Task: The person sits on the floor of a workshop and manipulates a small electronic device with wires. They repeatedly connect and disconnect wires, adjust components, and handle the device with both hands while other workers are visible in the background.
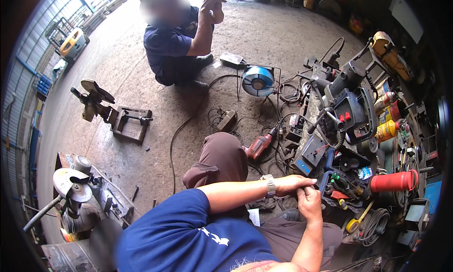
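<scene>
My left hand (291,184), with a metal watch (269,185) on its wrist, is closed in front of me. Against it, fingertip to fingertip, is my right hand (310,204), also closed. Whatever the fingers may pinch is too small or hidden to name. Just right of the hands lies an open blue toolbox (324,187) with assorted hand tools in it. A grey metal box (310,154) stands beyond them. A red power drill (259,147) rests on the floor past my bent knee.
A co-worker (172,50) squats at the far side, hands raised. Cables and a blue fan (257,81) occupy the floor between us. Right are a black magnetic-type drill machine (351,111), a red canister (393,181) and a tape measure (352,225). A cut-off saw (73,187) stands left.
</scene>
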### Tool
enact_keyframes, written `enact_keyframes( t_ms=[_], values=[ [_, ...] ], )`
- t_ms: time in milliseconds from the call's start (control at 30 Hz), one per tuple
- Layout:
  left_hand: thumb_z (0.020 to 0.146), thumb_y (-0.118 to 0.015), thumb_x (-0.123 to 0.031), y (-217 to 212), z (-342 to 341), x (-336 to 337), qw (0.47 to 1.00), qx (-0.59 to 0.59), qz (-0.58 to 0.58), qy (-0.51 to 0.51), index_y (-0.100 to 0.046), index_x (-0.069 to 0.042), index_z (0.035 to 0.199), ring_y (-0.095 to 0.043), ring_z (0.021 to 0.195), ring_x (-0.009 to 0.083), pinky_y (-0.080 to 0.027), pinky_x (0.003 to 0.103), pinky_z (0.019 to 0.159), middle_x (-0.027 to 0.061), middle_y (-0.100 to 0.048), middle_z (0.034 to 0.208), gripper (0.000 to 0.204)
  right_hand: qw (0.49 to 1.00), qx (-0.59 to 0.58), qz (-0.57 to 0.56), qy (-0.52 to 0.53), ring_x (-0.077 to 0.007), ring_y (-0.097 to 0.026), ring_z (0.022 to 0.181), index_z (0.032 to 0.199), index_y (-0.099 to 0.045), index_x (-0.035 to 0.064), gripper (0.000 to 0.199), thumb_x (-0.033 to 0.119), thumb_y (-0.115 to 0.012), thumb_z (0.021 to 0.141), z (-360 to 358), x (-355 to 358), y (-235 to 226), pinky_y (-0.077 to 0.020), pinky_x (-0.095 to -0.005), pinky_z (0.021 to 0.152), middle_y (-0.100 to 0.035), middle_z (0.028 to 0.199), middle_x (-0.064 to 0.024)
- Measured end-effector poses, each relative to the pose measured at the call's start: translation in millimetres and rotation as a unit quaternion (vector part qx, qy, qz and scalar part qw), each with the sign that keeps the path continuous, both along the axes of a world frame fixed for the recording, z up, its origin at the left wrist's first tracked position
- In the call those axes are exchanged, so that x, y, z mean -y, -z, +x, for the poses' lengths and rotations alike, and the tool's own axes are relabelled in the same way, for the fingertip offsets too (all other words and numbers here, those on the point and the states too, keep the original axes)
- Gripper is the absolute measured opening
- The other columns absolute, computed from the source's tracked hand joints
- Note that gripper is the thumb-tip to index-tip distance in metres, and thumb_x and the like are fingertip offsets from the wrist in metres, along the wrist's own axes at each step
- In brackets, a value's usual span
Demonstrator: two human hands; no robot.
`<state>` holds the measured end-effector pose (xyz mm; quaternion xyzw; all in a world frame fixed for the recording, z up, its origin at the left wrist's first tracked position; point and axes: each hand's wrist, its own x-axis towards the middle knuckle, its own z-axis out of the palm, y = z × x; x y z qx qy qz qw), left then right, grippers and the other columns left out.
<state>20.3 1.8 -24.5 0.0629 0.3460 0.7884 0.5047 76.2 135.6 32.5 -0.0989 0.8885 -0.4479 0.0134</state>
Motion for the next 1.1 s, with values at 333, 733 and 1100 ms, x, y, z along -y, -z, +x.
enact_keyframes(
  t_ms=[333,733,1100],
  values=[
    [0.098,-0.058,-0.042,6.6,-15.0,4.8,0.973,-0.145,-0.176,0.015,-0.070,0.001,0.110,-0.059,0.095,0.0102,-0.047,0.029,0.089,0.0039,-0.069,0.103,0.046,0.998,0.046,0.034,0.010,-0.0440,-0.063,0.073,0.086,-0.064,-0.0011,0.018,0.015,-0.060,0.092,-0.6,-0.3,8.6,-0.0472,-0.0463,0.061,-0.063,0.077,-0.0244],
    [0.100,-0.057,-0.035,32.3,-15.6,-30.5,0.988,0.025,-0.129,-0.082,-0.061,-0.011,0.084,-0.055,0.069,0.0115,-0.046,0.029,0.064,-0.0005,-0.059,0.077,0.029,0.992,0.091,0.084,0.014,-0.0397,-0.067,0.072,0.079,-0.063,-0.0027,0.021,0.018,-0.059,0.082,-6.0,-24.9,27.5,-0.0524,-0.0492,0.066,-0.067,0.078,-0.0245],
    [0.096,-0.058,-0.041,15.5,-12.4,-14.8,0.917,-0.310,-0.234,-0.094,-0.069,0.001,0.112,-0.061,0.096,0.0149,-0.047,0.029,0.090,0.0082,-0.071,0.106,0.046,0.965,0.167,0.203,0.017,-0.0411,-0.067,0.086,0.083,-0.068,-0.0021,0.020,0.012,-0.058,0.072,-11.0,-6.3,32.5,-0.0529,-0.0494,0.074,-0.067,0.087,-0.0264]
  ],
)
